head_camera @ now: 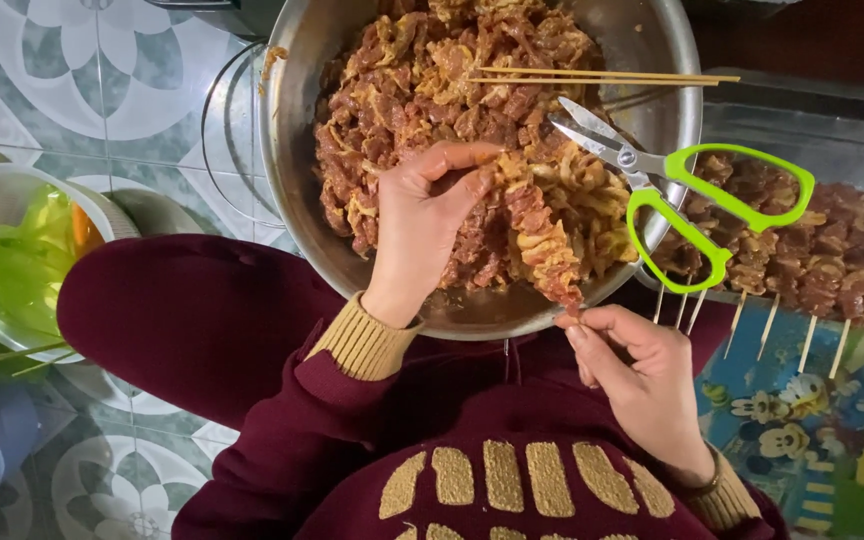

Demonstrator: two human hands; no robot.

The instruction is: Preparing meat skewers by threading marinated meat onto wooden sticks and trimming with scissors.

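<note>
Right now the right hand [642, 375] pinches the bare lower end of a half-loaded meat skewer [542, 240], thumb and fingers closed narrow on the stick. Left hand [422, 225] closes its fingertips on the top meat pieces, pressing them onto the skewer over the steel bowl [297, 150] of marinated meat. Skewer sits over the bowl's near right part, tilted toward the person. Green-handled scissors [687, 190] rest on the bowl's right rim, blades inward; two bare bamboo sticks [602, 76] lie across the bowl's far right side. Finished skewers [822, 265] sit in a tray right of the bowl; a plastic tub of greens [12, 250] sits well left of it. Risks, as I judge them: the stick's point, hidden in meat, could jab the left fingers if pushed hard; slippery marinade could let pieces slide off; scissors could get knocked from the rim.
</note>
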